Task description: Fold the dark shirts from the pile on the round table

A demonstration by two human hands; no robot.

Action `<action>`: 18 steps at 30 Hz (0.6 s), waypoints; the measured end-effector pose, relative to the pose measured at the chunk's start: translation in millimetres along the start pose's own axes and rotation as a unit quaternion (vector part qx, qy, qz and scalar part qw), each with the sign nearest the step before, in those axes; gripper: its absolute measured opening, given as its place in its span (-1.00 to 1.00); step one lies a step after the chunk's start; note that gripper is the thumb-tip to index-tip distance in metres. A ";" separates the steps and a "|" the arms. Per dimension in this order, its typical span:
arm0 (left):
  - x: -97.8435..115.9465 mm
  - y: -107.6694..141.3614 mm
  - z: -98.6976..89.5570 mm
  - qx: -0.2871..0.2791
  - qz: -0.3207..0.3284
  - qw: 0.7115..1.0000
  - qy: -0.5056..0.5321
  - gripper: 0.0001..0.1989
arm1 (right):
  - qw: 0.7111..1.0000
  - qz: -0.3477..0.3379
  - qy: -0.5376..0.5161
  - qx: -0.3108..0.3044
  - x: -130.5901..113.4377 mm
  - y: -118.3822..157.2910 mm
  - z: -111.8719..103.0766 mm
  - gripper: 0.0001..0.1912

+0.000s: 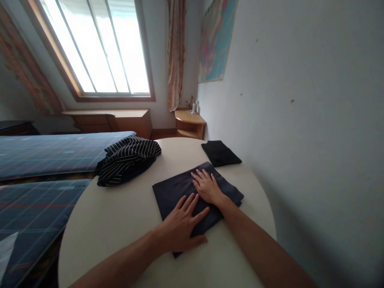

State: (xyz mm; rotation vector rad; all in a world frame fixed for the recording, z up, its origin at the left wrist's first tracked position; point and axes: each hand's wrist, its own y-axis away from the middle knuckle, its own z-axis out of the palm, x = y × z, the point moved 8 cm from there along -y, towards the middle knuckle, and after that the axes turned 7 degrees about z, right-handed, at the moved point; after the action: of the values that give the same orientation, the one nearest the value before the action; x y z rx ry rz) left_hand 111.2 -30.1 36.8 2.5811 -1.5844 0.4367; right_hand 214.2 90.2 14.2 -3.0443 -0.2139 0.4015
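A folded dark grey garment lies flat on the round beige table. My left hand rests palm down on its near edge, fingers spread. My right hand lies flat on the middle of the garment, fingers pointing away from me. Neither hand grips anything. Beyond the garment, near the wall, sits a small folded black cloth. A crumpled black garment with white stripes is heaped on the table's far left edge.
A grey wall runs close along the table's right side. Two beds with blue plaid covers stand at the left. Past the table are a wooden corner stand, a low wooden cabinet and a bright window with curtains.
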 end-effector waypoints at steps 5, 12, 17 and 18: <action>7.0 -1.1 3.9 -0.035 0.039 0.999 -0.006 -0.36 | 1.000 0.015 -0.012 -0.009 17.1 -3.6 -1.7 -0.42; 16.7 -3.9 11.3 -0.059 0.097 0.994 -0.006 -0.34 | 0.999 0.028 -0.016 -0.019 21.9 -3.6 -4.6 -0.39; 9.1 1.4 -3.1 -0.069 0.091 0.993 0.035 -0.38 | 0.999 -0.005 -0.035 -0.031 20.7 -2.6 -6.7 -0.39; 9.2 2.4 -7.6 -0.069 0.094 0.992 0.054 -0.40 | 0.999 -0.010 -0.035 -0.037 20.4 -1.9 -6.0 -0.38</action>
State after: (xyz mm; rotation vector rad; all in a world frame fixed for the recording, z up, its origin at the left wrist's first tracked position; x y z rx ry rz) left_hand 111.4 -37.5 46.5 2.2782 -1.7593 0.4544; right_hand 235.1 94.8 15.0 -3.1002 -0.2683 0.5096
